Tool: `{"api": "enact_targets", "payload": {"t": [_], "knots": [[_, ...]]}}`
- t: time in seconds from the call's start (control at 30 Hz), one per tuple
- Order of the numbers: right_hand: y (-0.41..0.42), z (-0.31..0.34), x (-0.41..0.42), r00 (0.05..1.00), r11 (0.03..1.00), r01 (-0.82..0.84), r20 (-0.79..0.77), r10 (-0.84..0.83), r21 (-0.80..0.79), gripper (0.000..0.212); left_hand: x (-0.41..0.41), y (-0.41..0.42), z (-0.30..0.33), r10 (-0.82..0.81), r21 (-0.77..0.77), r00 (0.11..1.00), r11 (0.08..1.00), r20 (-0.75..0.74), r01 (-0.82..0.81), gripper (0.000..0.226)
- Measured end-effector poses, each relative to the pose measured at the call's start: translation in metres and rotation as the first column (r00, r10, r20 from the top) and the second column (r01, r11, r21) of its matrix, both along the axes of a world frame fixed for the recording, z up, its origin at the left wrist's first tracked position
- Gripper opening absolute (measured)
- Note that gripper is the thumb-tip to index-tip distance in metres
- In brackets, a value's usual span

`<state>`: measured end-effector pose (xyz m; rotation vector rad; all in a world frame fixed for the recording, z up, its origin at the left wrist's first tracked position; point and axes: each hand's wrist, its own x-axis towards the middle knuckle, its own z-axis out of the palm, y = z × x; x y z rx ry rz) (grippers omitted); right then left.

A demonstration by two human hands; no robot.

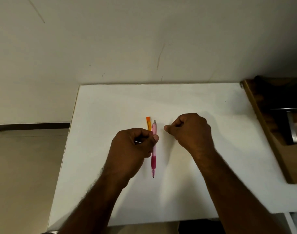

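A pink click pen (153, 159) lies lengthwise on the white table (195, 166), its tip toward me. My left hand (132, 149) has its fingers curled, and the thumb and fingers pinch the pen near its middle. An orange pen (148, 123) pokes out beyond the left hand, its lower part hidden by the fingers; whether the hand holds it too I cannot tell. A thin silvery piece shows between the left fingers. My right hand (190, 130) hovers just right of the pens with fingers curled into a loose fist, holding nothing visible.
The white table meets a pale wall (144, 39) at the back. A wooden piece of furniture (269, 132) with a metal handle (292, 127) stands along the table's right edge. Tan floor (26, 166) lies to the left.
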<state>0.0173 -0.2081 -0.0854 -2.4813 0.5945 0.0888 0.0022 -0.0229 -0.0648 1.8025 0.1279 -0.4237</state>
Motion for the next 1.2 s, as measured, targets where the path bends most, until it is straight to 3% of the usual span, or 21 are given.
{"api": "enact_targets", "payload": {"t": [0.17, 0.37, 0.47, 0.57, 0.63, 0.7, 0.93, 1.13, 1.2], "knots": [[0.006, -0.007, 0.002, 0.996, 0.996, -0.021, -0.086, 0.014, -0.083, 0.037, 0.005, -0.004, -0.001, 0.010, 0.036, 1.000, 0.999, 0.029, -0.011, 0.009], [0.003, -0.008, 0.005, 0.993, 0.998, -0.021, -0.118, 0.013, -0.065, 0.036, 0.012, -0.015, -0.003, -0.017, 0.087, 1.000, 0.996, 0.017, 0.015, 0.013], [-0.001, -0.001, 0.008, 0.998, 0.999, 0.002, -0.061, -0.005, -0.050, 0.038, 0.014, -0.016, -0.007, -0.012, 0.103, 1.000, 0.995, -0.019, 0.013, 0.016], [-0.005, 0.007, 0.011, 0.994, 0.970, 0.071, 0.068, -0.088, 0.233, 0.033, 0.015, -0.015, -0.009, -0.012, 0.124, 0.999, 0.992, -0.042, 0.017, 0.015], [-0.002, 0.014, 0.011, 0.992, 0.874, 0.077, 0.053, -0.117, 0.481, 0.026, 0.015, -0.016, -0.010, -0.024, 0.126, 0.999, 0.992, -0.046, 0.030, 0.015], [0.002, 0.016, 0.009, 0.997, 0.801, 0.060, 0.007, -0.080, 0.596, 0.019, 0.015, -0.018, -0.011, -0.046, 0.142, 0.998, 0.988, -0.043, 0.052, 0.014], [0.005, 0.016, 0.009, 0.999, 0.819, 0.000, 0.035, -0.024, 0.574, 0.018, 0.013, -0.019, -0.012, -0.076, 0.154, 0.996, 0.985, -0.038, 0.081, 0.009], [0.008, 0.014, 0.010, 0.997, 0.886, -0.074, 0.043, 0.061, 0.457, 0.026, 0.013, -0.019, -0.014, -0.108, 0.158, 0.993, 0.981, -0.043, 0.114, 0.011], [0.007, 0.012, 0.011, 0.998, 0.893, -0.036, 0.066, 0.007, 0.449, 0.023, 0.011, -0.020, -0.015, -0.132, 0.156, 0.989, 0.978, -0.059, 0.140, 0.011]]}}
